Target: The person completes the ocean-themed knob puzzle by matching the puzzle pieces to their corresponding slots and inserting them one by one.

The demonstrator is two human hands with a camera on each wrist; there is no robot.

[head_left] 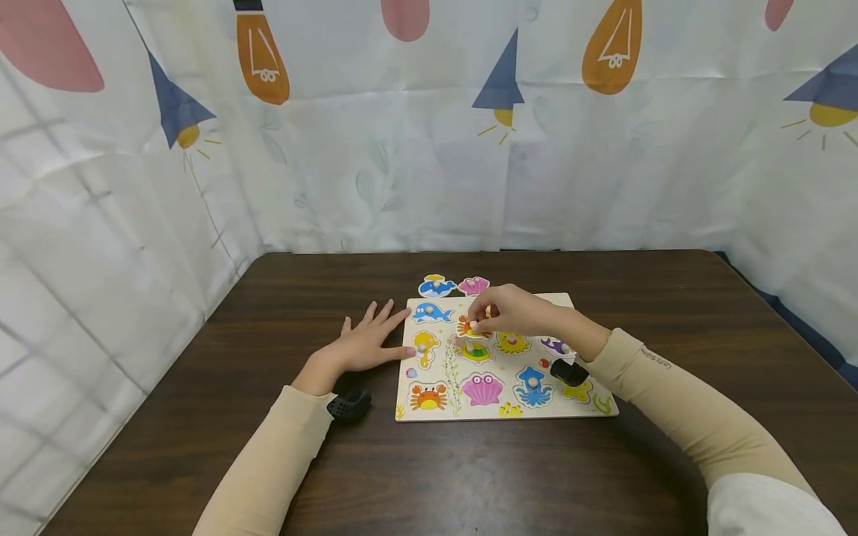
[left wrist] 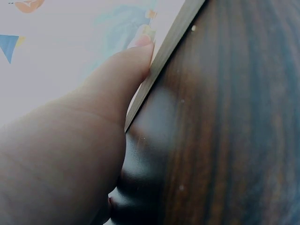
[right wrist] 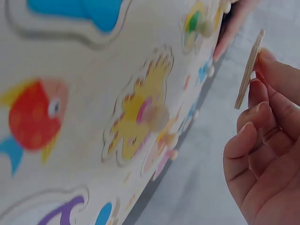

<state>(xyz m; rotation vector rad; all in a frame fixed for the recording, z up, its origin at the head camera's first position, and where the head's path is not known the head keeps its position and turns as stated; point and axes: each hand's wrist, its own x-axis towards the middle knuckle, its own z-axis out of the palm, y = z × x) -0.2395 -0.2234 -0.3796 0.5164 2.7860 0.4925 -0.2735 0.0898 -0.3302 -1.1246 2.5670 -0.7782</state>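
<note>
My right hand pinches a knobbed orange crab puzzle piece above the back half of a pale wooden puzzle board. In the right wrist view the held piece appears edge-on between thumb and fingers, apart from the board. Fingers spread, my left hand lies at the board's left side, its thumb and index fingertip at the edge. The left wrist view shows that thumb against the board's side. Seated in the board are a seahorse, a blue octopus and several other pieces.
Behind the board's back edge lie a blue whale piece and a pink shell piece. A dark wooden table carries everything. Patterned white curtain surrounds its back and sides. The right wrist camera covers part of the board's right side.
</note>
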